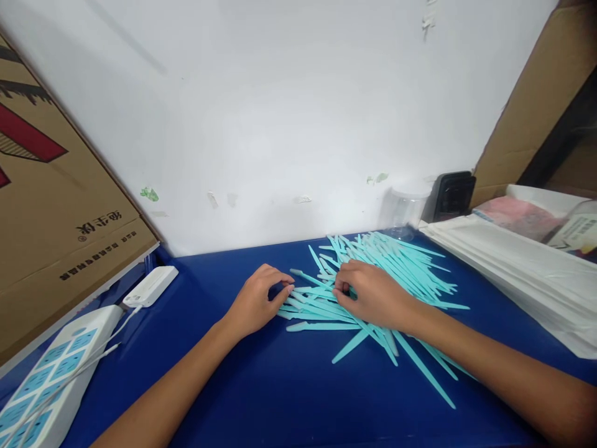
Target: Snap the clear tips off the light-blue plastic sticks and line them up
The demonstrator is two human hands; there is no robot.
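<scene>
- Left hand (255,303): at the left edge of the pile, thumb and forefinger tips brought close together beside the stick ends; cannot tell whether a stick is pinched between them.
- Right hand (373,295): over the middle of the pile, fingers curled in toward the thumb. One slender stick (308,277) runs from near the left fingertips toward the right ones; cannot tell whether it is gripped.
- Teal sticks (403,264): loose heap right of centre on the blue table (261,392). Densest at far right, beyond the right hand; a smaller group lies between the hands, ends pointing left. Several stray toward the near side, some passing under the right forearm.
- Far right: clear jar (405,208) against the white wall (289,112), black object (451,194) just right of it.
- Right side: white packaging (517,274), pink and printed contents partly visible; cardboard (517,112) behind.
- Left side: printed cardboard box (56,205), tilted in view. White power strip (100,323) with blue sockets at near left; small white device (152,286) just beyond, white cable (127,320) attached.
</scene>
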